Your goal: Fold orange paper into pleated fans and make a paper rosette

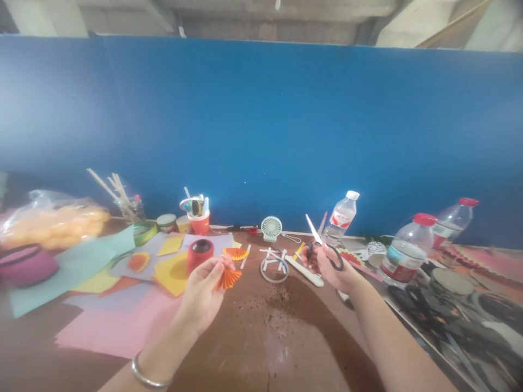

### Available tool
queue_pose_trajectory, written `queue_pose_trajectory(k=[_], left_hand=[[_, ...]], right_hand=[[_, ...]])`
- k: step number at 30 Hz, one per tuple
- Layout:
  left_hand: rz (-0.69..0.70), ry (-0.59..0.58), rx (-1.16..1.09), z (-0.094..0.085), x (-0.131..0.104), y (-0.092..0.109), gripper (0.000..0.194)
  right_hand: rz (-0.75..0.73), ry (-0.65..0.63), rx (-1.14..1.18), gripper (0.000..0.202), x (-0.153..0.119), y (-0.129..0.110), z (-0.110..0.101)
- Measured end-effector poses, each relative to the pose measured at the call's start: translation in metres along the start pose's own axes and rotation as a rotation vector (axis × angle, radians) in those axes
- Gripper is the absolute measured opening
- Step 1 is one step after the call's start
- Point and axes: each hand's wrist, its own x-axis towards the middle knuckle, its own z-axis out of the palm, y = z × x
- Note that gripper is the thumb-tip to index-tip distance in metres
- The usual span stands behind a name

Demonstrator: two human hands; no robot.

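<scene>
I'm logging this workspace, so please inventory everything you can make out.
Table: 1, brown, foreground
Wall: 1, blue, behind
Folded paper fans: 2, orange, one held, one on table
Scissors: 1, white-and-black, held
Electric fan: 1, pale green, by wall
Ring: 1, grey, table centre
Strips: several, white, table centre
Cylinder: 1, red, left of centre
Cup: 1, red, back left
Bottles: 3, clear, right side
Paper sheets: several, mixed colours, left
Bag: 1, clear, far left
Round objects: 2, purple and green, left
Sticks: several, pale, back left
Crumbs: many, dark, table centre
Clutter: uncounted, mostly black, right; blurred
Bracelet: 1, silver, left wrist
Left hand: 1, bare, pinching one paper fan
Right hand: 1, bare, gripping scissors
</scene>
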Motion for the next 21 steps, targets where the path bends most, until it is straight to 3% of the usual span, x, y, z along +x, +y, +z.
queue_pose_trajectory(k=[2,7,12,14,19,21], left_hand=[[0.022,-0.002,-0.060,-0.002,0.003,0.007,0.006],[0.136,0.019,-0.145,-0.001,0.006,0.027,0.006],[0.213,0.008,-0.146,0.003,0.008,0.044,0.008],[0.268,0.028,-0.156,0.003,0.009,0.056,0.007],[0.455,0.020,-0.136,0.001,0.006,0.098,0.004],[0.510,0.042,-0.057,-0.002,0.004,0.109,0.004]], right_hand=[[0.064,-0.099,0.012,0.044,-0.002,0.006,0.002],[0.088,-0.151,-0.060,0.040,-0.003,0.019,0.009],[0.078,-0.224,-0.375,0.053,0.003,0.019,0.013],[0.070,-0.151,-0.554,0.052,0.006,0.017,0.016],[-0.118,0.288,-1.325,0.053,0.011,0.019,0.023],[-0.152,0.371,-1.351,0.053,0.012,0.021,0.022]])
